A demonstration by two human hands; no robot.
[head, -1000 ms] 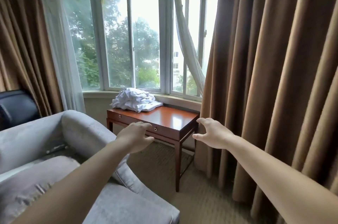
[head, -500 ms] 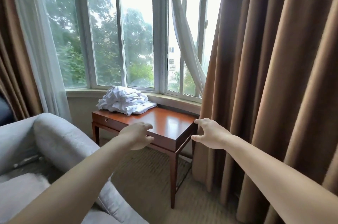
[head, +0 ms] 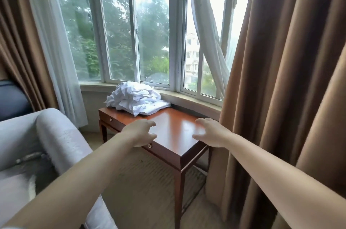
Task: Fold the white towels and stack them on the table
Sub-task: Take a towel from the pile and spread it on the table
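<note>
A grey sofa (head: 54, 135) is seen to the left of the hands, its rounded arm standing near the left end of the desk (head: 174, 127), with a strip of carpet (head: 149, 182) between them. Beyond the sofa, a dark chair (head: 11, 97) is partly shown at the left edge of the view. The left hand (head: 140, 132) is held out over the near left part of the desk top, above the front edge where a small drawer pull (head: 149, 145) is fitted; its fingers are loosely curved and nothing is grasped. Whether it touches the wood cannot be told. Beyond the left hand, at the far left corner of the desk and up against the window sill (head: 187, 97), the white towels (head: 136, 97) are lying in a crumpled, unfolded heap. Between the two hands a bare stretch of polished wood is left open, reaching from the heap to the near right corner. The right hand (head: 211, 131) is held over the right side of the desk, near its right edge, fingers spread and relaxed, with nothing grasped. Just to the right of that hand, brown curtains (head: 280, 97) hang down close beside the desk's right edge.
</note>
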